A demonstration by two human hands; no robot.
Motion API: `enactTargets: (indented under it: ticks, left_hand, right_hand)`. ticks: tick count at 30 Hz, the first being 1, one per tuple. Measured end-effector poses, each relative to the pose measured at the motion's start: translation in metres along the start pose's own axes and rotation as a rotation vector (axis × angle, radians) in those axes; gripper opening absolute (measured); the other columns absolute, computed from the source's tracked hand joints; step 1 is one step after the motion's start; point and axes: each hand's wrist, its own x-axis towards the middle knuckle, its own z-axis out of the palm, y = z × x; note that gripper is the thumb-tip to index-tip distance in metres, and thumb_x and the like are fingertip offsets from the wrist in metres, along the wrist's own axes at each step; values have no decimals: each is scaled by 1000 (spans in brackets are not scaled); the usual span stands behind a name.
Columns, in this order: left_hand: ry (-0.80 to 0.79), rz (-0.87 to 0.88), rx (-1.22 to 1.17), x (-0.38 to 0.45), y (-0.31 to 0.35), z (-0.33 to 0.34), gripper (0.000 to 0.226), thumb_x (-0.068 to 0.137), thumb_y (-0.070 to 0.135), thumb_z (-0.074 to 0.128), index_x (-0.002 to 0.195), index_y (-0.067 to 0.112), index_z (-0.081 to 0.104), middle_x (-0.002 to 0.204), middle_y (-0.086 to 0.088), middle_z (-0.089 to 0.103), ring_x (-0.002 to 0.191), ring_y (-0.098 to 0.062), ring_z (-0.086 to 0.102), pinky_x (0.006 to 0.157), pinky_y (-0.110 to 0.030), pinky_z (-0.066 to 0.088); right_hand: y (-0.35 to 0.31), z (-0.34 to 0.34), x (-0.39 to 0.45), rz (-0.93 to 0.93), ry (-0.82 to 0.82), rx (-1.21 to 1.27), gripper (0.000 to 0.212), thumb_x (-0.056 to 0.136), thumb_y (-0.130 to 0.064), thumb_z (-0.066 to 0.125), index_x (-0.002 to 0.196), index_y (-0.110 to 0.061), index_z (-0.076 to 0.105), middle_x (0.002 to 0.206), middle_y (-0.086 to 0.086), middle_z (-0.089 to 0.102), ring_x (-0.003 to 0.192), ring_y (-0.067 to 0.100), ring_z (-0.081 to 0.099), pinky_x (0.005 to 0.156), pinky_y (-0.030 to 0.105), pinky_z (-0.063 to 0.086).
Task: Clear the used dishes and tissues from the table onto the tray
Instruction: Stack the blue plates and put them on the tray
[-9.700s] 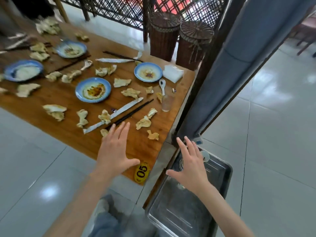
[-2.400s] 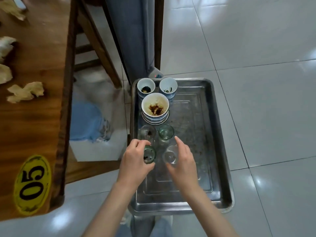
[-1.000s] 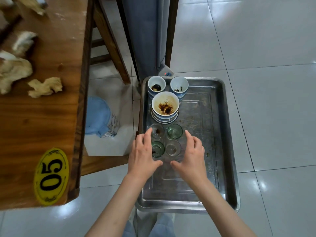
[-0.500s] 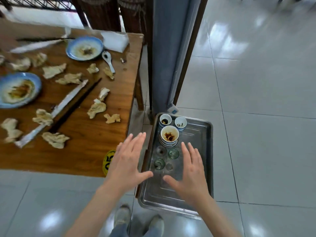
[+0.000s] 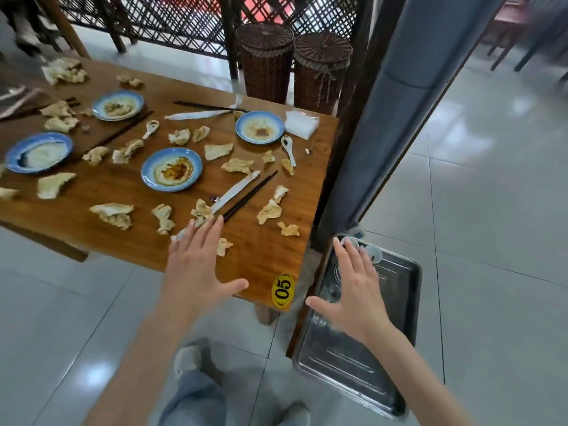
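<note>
The wooden table carries several blue-rimmed dirty plates, one near its middle and one at the far right. Crumpled used tissues, black chopsticks, a white spoon and a paper sleeve lie scattered around them. A steel tray sits low beside the table's right end with small bowls at its far end. My left hand hovers flat and empty over the table's near edge. My right hand is spread empty above the tray, hiding the glasses.
A grey curtain on a dark post stands between table and tray. Two wicker baskets and a lattice screen are behind the table. A white tissue pack lies at the far right corner. A yellow "05" tag marks the near corner.
My view has swung up and left from the tray to the table. Both hands have let go of the glasses on the tray and risen, spread open, the left moving over the table.
</note>
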Motion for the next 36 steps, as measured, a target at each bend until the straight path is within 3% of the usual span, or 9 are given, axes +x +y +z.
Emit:
enactTargets:
  ticks: [8, 20, 36]
  left_hand:
    - [7, -84, 8, 21, -105, -34, 117, 60, 68, 71, 149, 29, 6, 157, 5, 12, 145, -21, 5, 114, -48, 13]
    - [-27, 28, 16, 96, -246, -76, 112, 62, 66, 71, 149, 29, 9, 157, 7, 13, 145, -20, 6, 114, -49, 14]
    - [-110, 72, 37, 223, -283, -34, 105, 66, 65, 68, 148, 32, 12, 156, 7, 17, 144, -19, 11, 114, -47, 16]
  right_hand:
    - [-92, 26, 38, -8, 22, -21, 110, 67, -67, 66, 148, -33, 0, 158, -4, 4, 145, 25, -1, 115, 47, 8]
    - [-221, 94, 102, 154, 55, 25, 109, 69, -64, 67, 148, -33, -2, 158, -6, 1, 145, 21, -4, 117, 46, 10]
    - [-226, 134, 204, 299, -11, 36, 107, 69, -66, 66, 148, -34, 1, 157, -8, 7, 145, 20, 3, 115, 42, 11]
